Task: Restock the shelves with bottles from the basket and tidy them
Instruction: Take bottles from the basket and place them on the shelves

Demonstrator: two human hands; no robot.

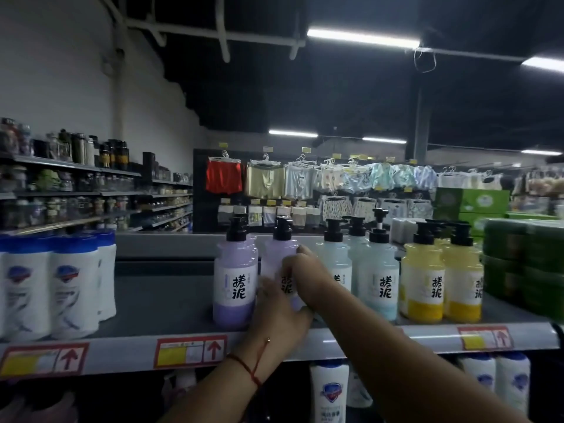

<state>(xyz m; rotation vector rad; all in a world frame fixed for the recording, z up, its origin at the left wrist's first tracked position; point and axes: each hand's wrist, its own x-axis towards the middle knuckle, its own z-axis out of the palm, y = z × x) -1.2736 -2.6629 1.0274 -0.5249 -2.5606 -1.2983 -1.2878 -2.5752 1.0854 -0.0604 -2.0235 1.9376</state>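
Observation:
Two purple pump bottles stand on the grey top shelf (158, 297). The left purple bottle (234, 270) stands free. Both hands are on the right purple bottle (279, 254): my left hand (279, 312) wraps its lower part from the front, and my right hand (305, 277) curls round its right side at label height. To the right stand pale blue pump bottles (378, 279) and yellow pump bottles (422, 282). No basket is in view.
White bottles with blue caps (73, 288) stand at the shelf's left end; bare shelf lies between them and the purple bottles. Green packs (525, 264) are stacked at the right. More white bottles (329, 392) sit on the shelf below. Price tags (190, 351) line the front rail.

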